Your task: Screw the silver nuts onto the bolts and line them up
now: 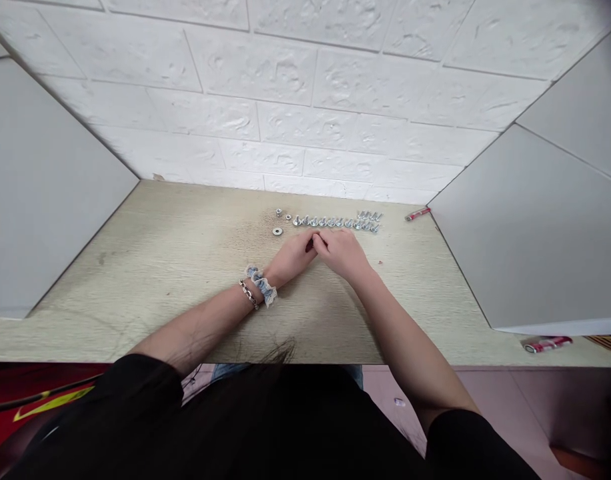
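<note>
My left hand (291, 257) and my right hand (344, 252) meet over the middle of the table, fingers curled in and touching. Both are closed; whatever lies between the fingertips is hidden from this angle. Just beyond them runs a line of silver bolts (331, 222) standing on their heads, seemingly with washers around them. A smaller cluster of bolts (369, 216) sits behind its right end. To the left of the line are a flat washer (277, 231) lying on the tabletop and two small metal pieces that look like nuts, one larger (279, 213) and one smaller (288, 217).
A pale wooden table (185, 233) ends at a white brick-patterned wall (280, 127). Grey panels stand at the left (50, 173) and right (540, 233). One red battery (417, 214) lies by the right panel, another (548, 345) near the front edge.
</note>
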`<move>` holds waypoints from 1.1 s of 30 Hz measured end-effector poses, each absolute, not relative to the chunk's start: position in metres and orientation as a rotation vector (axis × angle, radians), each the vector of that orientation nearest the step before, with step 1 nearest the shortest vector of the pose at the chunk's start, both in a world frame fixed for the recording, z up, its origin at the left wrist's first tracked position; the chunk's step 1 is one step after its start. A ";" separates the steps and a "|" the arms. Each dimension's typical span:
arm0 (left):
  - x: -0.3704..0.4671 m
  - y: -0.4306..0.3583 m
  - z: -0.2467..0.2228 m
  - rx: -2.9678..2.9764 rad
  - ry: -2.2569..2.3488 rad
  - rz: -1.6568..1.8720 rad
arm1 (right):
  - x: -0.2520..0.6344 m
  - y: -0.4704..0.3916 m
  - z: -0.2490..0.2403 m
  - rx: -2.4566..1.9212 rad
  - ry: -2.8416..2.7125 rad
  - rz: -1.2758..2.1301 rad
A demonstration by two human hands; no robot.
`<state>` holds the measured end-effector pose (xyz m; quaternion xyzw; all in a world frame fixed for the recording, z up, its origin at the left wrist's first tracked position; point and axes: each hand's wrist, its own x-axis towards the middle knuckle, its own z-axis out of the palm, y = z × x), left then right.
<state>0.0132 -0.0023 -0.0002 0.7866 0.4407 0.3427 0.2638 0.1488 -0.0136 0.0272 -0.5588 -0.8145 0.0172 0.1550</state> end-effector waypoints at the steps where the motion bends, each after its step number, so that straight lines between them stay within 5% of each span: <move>1: 0.013 -0.002 -0.001 2.121 1.205 0.923 | 0.149 -0.013 0.026 -1.618 -2.338 0.054; 33: 0.012 0.004 -0.001 1.997 1.259 0.942 | 0.149 -0.009 0.024 -1.346 -2.168 0.381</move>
